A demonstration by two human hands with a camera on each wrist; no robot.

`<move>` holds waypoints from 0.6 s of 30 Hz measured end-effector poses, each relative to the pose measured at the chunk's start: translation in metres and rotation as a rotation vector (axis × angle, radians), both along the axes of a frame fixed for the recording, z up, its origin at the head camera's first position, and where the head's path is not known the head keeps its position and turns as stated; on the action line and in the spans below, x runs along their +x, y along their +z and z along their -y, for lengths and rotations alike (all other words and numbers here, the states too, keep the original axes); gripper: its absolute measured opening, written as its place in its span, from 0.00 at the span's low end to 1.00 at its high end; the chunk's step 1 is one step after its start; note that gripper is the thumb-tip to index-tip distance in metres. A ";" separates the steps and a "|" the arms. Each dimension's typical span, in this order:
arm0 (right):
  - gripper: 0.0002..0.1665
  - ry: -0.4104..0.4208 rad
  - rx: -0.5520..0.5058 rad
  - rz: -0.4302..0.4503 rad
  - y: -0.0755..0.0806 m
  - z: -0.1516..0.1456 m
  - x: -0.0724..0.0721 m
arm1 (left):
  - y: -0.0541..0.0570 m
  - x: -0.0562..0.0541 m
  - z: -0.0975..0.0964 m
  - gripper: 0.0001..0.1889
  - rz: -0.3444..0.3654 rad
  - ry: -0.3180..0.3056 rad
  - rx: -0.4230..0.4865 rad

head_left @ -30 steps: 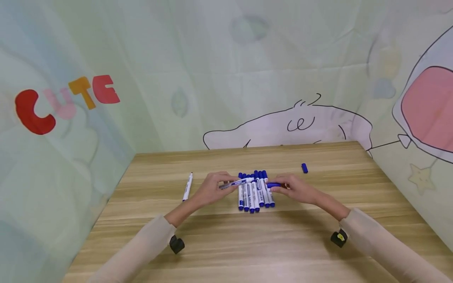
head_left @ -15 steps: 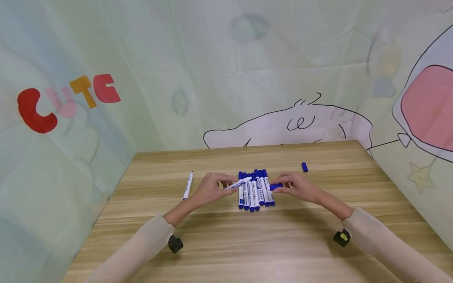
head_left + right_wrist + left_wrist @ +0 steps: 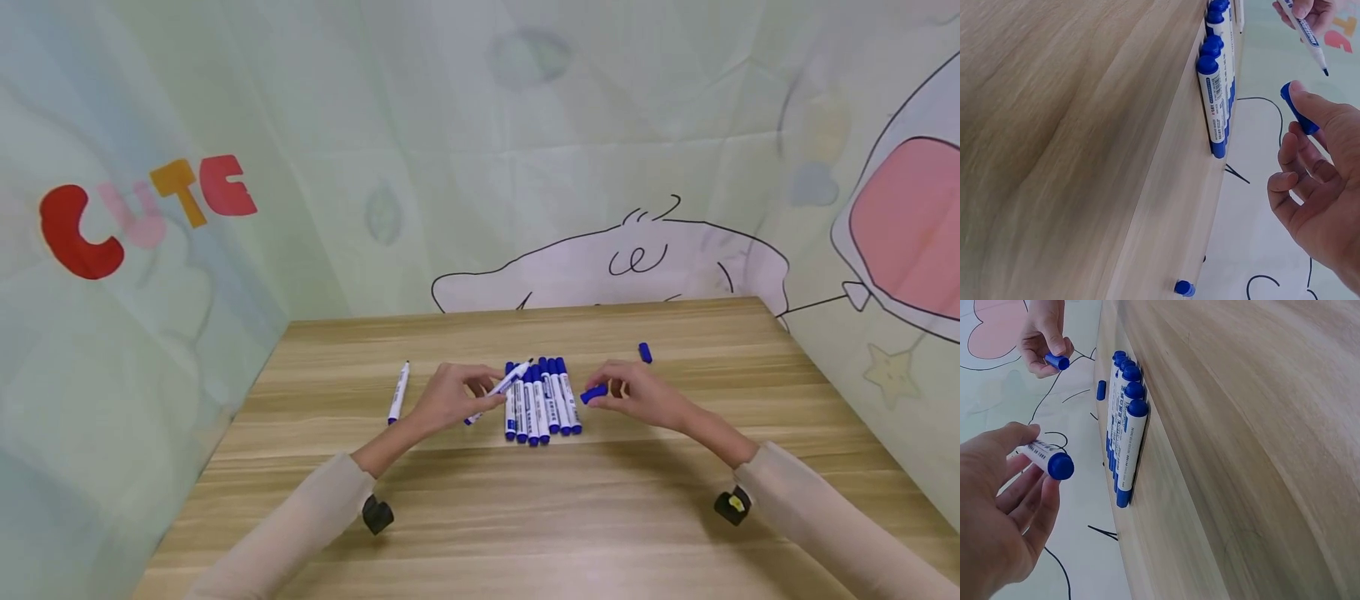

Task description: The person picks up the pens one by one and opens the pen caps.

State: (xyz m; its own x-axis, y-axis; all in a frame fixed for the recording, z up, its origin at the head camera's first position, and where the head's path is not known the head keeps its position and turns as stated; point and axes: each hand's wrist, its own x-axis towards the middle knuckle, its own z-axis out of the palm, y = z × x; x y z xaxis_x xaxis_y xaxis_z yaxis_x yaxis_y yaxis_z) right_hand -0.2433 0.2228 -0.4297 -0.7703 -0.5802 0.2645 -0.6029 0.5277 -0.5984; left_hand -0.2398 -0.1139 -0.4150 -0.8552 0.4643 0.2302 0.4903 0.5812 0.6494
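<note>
From where I stand, the person's left hand (image 3: 453, 396) pinches an uncapped marker (image 3: 510, 379), its long axis slanting away and rightward across the left end of a row of markers (image 3: 551, 400). The right hand (image 3: 637, 396) pinches a blue cap (image 3: 595, 393) off to the right of that marker, well apart from its tip; the tip points up past the row rather than straight at the cap, whose open end I can't make out for certain. A second cap (image 3: 645, 352) lies on the table (image 3: 525, 517) just beyond the right hand, while another uncapped marker (image 3: 400, 392) lies left of the left hand. The left wrist view shows only the held marker's blue butt end (image 3: 1060, 467), but the right wrist view catches its bare dark tip (image 3: 1326, 72), aimed roughly down toward the right hand there
</note>
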 end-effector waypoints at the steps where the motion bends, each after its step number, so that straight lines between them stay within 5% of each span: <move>1: 0.10 -0.002 -0.004 -0.002 -0.001 -0.001 0.000 | 0.000 0.000 -0.001 0.16 0.001 0.013 0.000; 18: 0.12 -0.032 -0.035 -0.028 -0.008 -0.012 -0.003 | -0.004 -0.005 0.014 0.15 0.007 0.221 -0.001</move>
